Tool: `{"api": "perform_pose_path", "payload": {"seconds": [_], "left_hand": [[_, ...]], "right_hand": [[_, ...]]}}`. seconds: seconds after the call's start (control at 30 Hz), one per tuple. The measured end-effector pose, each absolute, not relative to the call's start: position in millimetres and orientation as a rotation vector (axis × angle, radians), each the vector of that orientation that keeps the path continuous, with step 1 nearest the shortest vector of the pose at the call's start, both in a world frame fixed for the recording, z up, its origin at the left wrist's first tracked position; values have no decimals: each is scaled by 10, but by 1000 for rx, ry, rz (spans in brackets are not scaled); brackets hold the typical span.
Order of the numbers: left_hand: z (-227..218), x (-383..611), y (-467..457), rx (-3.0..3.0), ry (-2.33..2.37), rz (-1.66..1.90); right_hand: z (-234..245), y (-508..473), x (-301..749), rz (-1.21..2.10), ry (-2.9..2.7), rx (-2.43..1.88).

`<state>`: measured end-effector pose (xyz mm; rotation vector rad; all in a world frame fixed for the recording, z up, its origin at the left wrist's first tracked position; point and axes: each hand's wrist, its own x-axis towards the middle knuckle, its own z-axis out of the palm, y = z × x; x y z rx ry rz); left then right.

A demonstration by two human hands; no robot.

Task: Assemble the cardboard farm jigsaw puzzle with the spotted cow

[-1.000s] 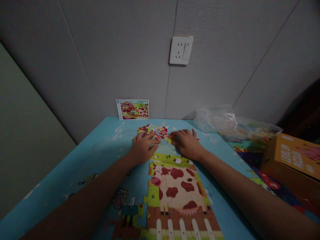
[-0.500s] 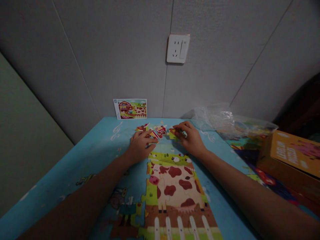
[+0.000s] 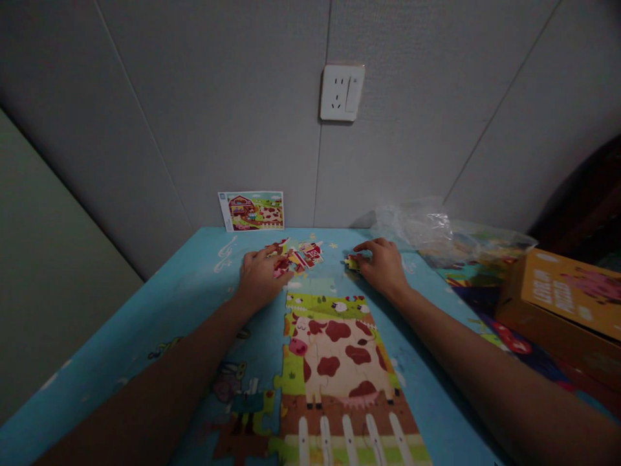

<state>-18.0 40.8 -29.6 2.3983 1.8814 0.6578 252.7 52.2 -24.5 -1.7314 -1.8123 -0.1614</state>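
A partly joined jigsaw puzzle (image 3: 339,362) with a cow and a white fence lies before me, its left part mostly under my left forearm. Beyond its top edge is a small pile of loose puzzle pieces (image 3: 310,254), some showing a red barn. My left hand (image 3: 262,277) rests at the pile's left side, fingers extended over the pieces and touching them. To the right of the pile, my right hand (image 3: 383,266) pinches a yellow-green puzzle piece (image 3: 352,262) between thumb and fingers, just at the blue surface; whether it is one piece or a stack I cannot tell.
A picture card (image 3: 256,211) of the farm scene leans against the wall under a socket (image 3: 342,92). Crumpled clear plastic (image 3: 417,226) lies at the back right. An orange puzzle box (image 3: 563,304) stands on the right. The blue mat (image 3: 194,285) reaches the wall.
My right hand has moved right, away from the pile, with the yellow-green puzzle piece. My left hand has shifted slightly left and back, uncovering more of the loose pieces.
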Motion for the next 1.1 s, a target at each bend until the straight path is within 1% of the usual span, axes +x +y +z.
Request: {"api": "perform_pose_path", "payload": {"seconds": [0.07, 0.27, 0.53, 0.87, 1.1], "left_hand": [[-286, -157, 372, 2385, 1875, 633], [-290, -83, 275, 2542, 1650, 525], [-270, -56, 278, 2467, 1520, 627], [-263, -44, 286, 2471, 1471, 734], [-236, -57, 323, 2346, 1727, 922]], "right_hand": [[-226, 488, 2471, -139, -1864, -1647], [-186, 341, 2228, -19, -2199, -1345], [-173, 241, 2103, 18, -2489, -1286], [-197, 292, 2114, 81, -2312, -1160], [-167, 276, 2074, 192, -2210, -1035]]}}
